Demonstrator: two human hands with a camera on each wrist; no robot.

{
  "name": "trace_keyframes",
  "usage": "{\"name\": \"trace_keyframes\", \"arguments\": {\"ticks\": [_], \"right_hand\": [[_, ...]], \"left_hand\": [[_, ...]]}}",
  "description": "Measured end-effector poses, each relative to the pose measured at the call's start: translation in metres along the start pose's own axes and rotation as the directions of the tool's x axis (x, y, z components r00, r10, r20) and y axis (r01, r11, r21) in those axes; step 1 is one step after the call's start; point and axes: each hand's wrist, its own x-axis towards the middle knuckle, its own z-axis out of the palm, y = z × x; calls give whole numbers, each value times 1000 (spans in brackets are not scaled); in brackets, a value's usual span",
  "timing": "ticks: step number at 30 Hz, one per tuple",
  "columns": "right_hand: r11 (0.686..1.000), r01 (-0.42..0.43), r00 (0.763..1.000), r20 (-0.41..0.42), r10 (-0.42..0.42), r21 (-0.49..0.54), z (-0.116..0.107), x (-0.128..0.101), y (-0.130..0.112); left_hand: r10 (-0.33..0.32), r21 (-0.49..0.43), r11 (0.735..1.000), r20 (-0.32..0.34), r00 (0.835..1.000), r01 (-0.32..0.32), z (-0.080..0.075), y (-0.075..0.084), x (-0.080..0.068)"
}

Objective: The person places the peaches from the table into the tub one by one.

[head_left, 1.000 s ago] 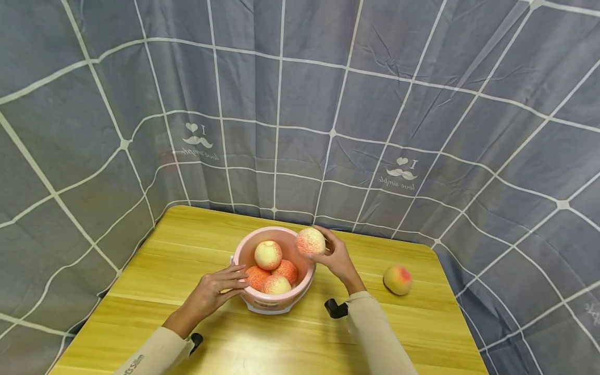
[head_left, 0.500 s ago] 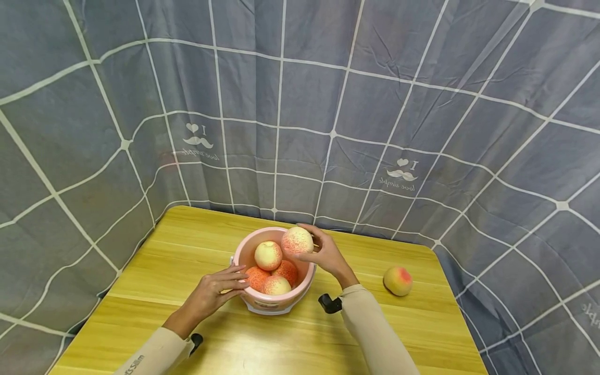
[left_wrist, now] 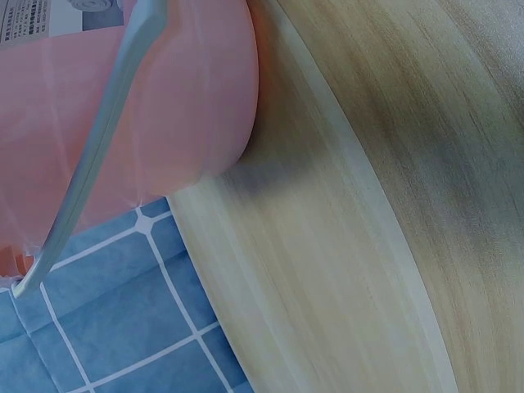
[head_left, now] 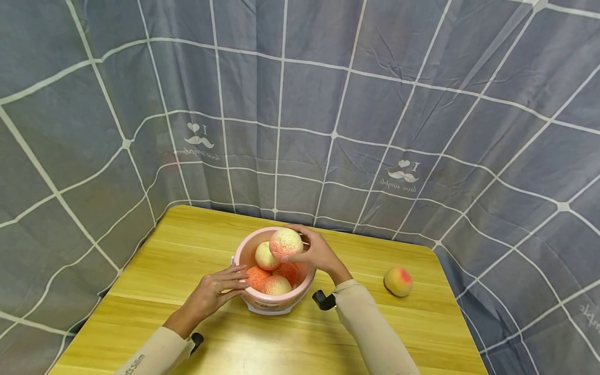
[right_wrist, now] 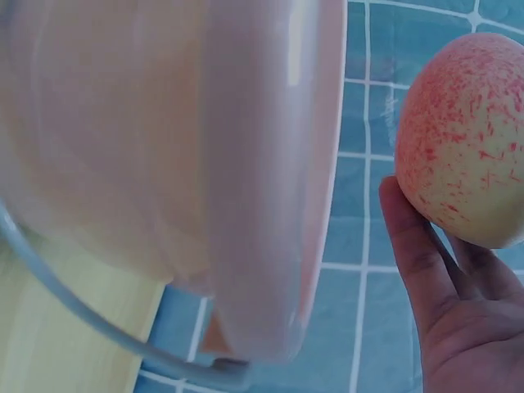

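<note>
A pink bucket (head_left: 300,291) with a pale handle stands mid-table, holding several peaches (head_left: 276,284). My right hand (head_left: 313,254) grips a red-speckled peach (head_left: 285,242) over the bucket's mouth; the right wrist view shows that peach (right_wrist: 463,141) resting against my fingers beside the bucket's rim (right_wrist: 321,164). My left hand (head_left: 220,284) rests with straight fingers against the bucket's left wall. The left wrist view shows only the bucket wall (left_wrist: 176,106) and handle (left_wrist: 98,147), not the hand.
Another peach (head_left: 398,281) lies on the yellow wooden table (head_left: 422,333) to the right of the bucket. A grey checked cloth (head_left: 328,104) hangs behind and around the table. The table's far and right edges are close.
My right hand has carried the speckled peach leftward from the bucket's right rim to above its middle. The left hand and the bucket have stayed put.
</note>
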Motion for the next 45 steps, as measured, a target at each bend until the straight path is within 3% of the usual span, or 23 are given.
{"name": "trace_keyframes", "arguments": {"ticks": [16, 27, 45], "right_hand": [[991, 57, 997, 63, -49, -120, 14, 18, -8], [985, 42, 996, 81, -29, -170, 19, 21, -7], [982, 33, 994, 104, -14, -187, 28, 29, -8]], "left_hand": [[11, 3, 1000, -10, 1000, -11, 0, 0, 0], [-2, 29, 1000, -9, 1000, 2, 0, 2, 0], [-3, 67, 998, -27, 1000, 5, 0, 1, -2]]}}
